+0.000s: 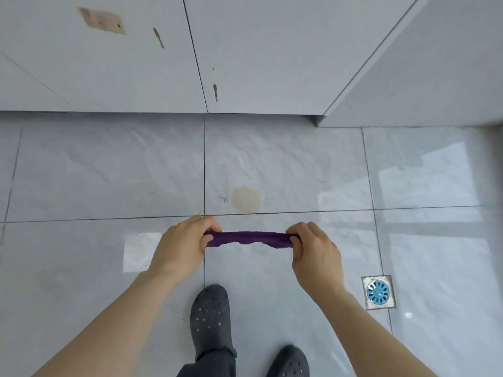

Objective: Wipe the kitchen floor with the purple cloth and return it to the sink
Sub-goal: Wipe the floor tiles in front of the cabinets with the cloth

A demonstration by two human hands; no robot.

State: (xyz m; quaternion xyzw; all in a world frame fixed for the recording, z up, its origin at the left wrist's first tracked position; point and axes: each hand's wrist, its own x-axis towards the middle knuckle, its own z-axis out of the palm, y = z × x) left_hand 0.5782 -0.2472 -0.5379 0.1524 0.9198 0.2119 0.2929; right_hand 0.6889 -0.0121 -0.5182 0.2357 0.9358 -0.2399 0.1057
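Observation:
The purple cloth (249, 238) is bunched into a narrow band and stretched level between my two hands, above the grey tiled kitchen floor (109, 172). My left hand (183, 244) pinches its left end and my right hand (315, 250) pinches its right end. A pale yellowish stain (246, 200) with a few dark specks beside it lies on the tile just beyond the cloth. The sink is out of view.
White cabinet doors (122, 63) with brown marks run along the far side, and a grey cabinet side (435, 77) stands at the right. A square floor drain with a blue grate (378, 292) sits at the lower right. My dark clogs (211, 319) stand below my hands.

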